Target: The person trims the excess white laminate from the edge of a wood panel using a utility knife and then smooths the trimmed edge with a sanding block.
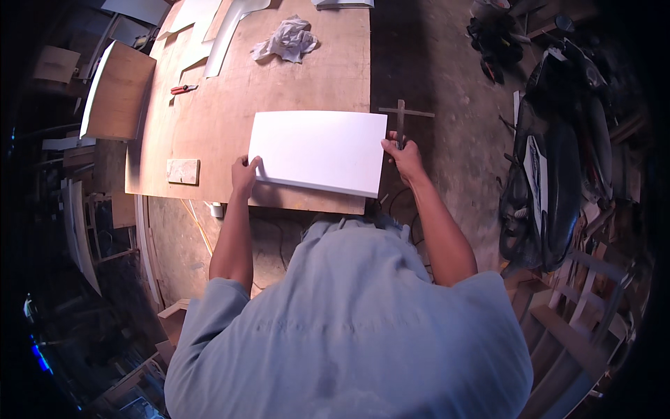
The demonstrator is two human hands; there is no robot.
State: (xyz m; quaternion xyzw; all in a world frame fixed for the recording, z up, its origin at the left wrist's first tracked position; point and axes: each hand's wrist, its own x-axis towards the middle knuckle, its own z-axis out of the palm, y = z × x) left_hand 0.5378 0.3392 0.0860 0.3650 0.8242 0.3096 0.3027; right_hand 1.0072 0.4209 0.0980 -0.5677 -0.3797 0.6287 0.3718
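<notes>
A white rectangular board (317,150) with a smooth face lies between my two hands at the near edge of the wooden worktable (328,77). Its right end reaches past the table's right side. My left hand (244,176) holds the board's left end near the lower corner, thumb on the top face. On the opposite end my right hand (406,157) grips the right edge, thumb above and the other fingers partly hidden. To the left of my left hand sits a small wooden block (183,172).
Farther up the table lie a red utility knife (183,89), a crumpled pale cloth (287,40) and white sheet offcuts (227,35). A wooden panel (120,91) stands at the table's left side. A motorcycle (551,160) is on the right; a crossed wooden piece (401,115) is beyond my right hand.
</notes>
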